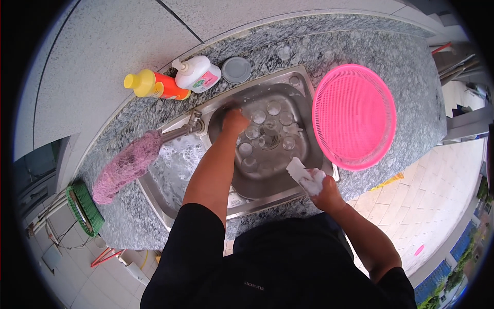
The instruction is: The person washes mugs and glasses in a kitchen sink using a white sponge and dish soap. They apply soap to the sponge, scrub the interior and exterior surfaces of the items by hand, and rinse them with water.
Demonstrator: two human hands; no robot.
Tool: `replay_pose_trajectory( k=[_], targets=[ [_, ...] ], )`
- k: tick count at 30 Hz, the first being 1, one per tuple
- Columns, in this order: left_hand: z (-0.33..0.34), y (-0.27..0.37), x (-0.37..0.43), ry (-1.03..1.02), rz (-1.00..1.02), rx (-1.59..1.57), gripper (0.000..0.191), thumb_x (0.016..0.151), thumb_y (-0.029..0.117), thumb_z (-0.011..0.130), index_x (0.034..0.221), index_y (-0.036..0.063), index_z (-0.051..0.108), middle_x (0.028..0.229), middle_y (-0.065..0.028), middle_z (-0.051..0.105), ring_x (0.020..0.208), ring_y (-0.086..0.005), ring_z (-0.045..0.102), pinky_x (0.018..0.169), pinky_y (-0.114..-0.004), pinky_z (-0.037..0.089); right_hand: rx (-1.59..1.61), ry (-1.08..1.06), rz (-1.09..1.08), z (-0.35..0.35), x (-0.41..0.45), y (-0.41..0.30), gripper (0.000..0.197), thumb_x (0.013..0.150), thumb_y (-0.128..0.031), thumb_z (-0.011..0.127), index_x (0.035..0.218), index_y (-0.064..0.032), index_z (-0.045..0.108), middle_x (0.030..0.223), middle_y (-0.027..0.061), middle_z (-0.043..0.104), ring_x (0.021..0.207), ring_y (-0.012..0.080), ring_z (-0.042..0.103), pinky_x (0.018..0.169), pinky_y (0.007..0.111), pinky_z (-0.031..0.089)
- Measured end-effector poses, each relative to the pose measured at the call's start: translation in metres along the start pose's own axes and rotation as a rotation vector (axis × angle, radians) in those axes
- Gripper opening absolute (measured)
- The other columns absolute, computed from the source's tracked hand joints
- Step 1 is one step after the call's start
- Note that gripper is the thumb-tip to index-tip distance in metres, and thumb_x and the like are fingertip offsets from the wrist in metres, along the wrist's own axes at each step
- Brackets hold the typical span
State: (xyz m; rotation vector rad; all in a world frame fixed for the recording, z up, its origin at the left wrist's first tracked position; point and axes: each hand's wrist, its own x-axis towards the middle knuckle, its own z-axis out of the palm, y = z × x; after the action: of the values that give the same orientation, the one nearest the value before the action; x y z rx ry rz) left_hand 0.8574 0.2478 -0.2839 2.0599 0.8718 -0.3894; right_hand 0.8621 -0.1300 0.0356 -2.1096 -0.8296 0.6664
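Note:
My left hand (pixel 236 122) reaches into the far left part of the steel sink basin (pixel 266 189). Its fingers are blurred and turned away, so what they touch is hidden. Several small clear glasses (pixel 288 143) stand in the basin around the drain, to the right of this hand. Over the basin's near right edge, my right hand (pixel 323 190) grips a flat white sponge or scrubbing pad (pixel 297 170). White foam covers the fingers of that hand. The second basin (pixel 173 174), left of my left forearm, holds sudsy water.
A pink plastic strainer basket (pixel 355 116) stands right of the sink. Behind are a grey round lid (pixel 236 70), a white pump bottle (pixel 198 75) and an orange-yellow bottle (pixel 158 85). The faucet (pixel 189 127) carries a pink mesh wrap (pixel 129 166). A green basket (pixel 85 210) is far left.

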Motion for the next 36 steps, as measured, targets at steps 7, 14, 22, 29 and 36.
replay_pose_trajectory(
  k=[7,14,22,29,36],
  targets=[
    [-0.063,0.134,-0.101,-0.07,0.175,0.531,0.046,0.087,0.026,0.07,0.123,-0.0003,0.061,0.118,-0.0206,0.067,0.106,-0.0306,0.068,0.09,-0.038,0.055,-0.075,0.149,-0.11,-0.004,-0.001,0.006,0.021,0.077,-0.004,0.062,0.097,-0.0096,0.061,0.094,0.0137,0.058,0.081,0.0362,0.061,0.067,0.041,0.052],
    [-0.125,0.139,-0.24,-0.431,-0.166,-1.533,0.051,0.096,0.029,0.064,0.14,0.0049,0.052,0.111,-0.0133,0.066,0.098,-0.0296,0.069,0.072,-0.038,0.058,1.179,0.085,0.37,0.004,0.012,0.013,0.033,0.103,-0.029,0.036,0.124,-0.0069,0.051,0.116,0.0052,0.057,0.104,0.0171,0.058,0.077,0.03,0.049],
    [-0.156,0.161,-0.369,-0.288,0.326,-0.888,0.065,0.081,-0.001,0.076,0.14,0.0084,0.048,0.11,-0.0075,0.063,0.1,-0.0198,0.066,0.079,-0.033,0.058,0.322,-0.128,-0.187,-0.027,0.034,-0.108,0.042,0.095,-0.023,0.065,0.129,-0.0042,0.05,0.113,0.0097,0.062,0.101,0.0209,0.063,0.083,0.033,0.053],
    [-0.193,0.173,-0.395,0.476,0.984,0.138,0.041,0.069,0.001,0.074,0.106,0.0037,0.058,0.105,-0.0112,0.062,0.09,-0.0321,0.063,0.076,-0.04,0.056,0.294,-0.419,-0.017,0.005,0.04,-0.159,0.045,0.085,-0.023,0.076,0.12,-0.0017,0.057,0.111,0.0138,0.064,0.106,0.0243,0.063,0.093,0.036,0.049],
    [-0.199,0.172,-0.397,0.257,1.018,0.575,0.029,0.076,0.013,0.07,0.102,0.0032,0.06,0.107,-0.0148,0.061,0.095,-0.0357,0.064,0.073,-0.046,0.056,-0.066,-0.378,0.178,0.035,0.026,-0.172,0.039,0.085,-0.022,0.07,0.116,-0.0005,0.059,0.107,0.021,0.067,0.105,0.0318,0.065,0.089,0.039,0.051]
  ],
)
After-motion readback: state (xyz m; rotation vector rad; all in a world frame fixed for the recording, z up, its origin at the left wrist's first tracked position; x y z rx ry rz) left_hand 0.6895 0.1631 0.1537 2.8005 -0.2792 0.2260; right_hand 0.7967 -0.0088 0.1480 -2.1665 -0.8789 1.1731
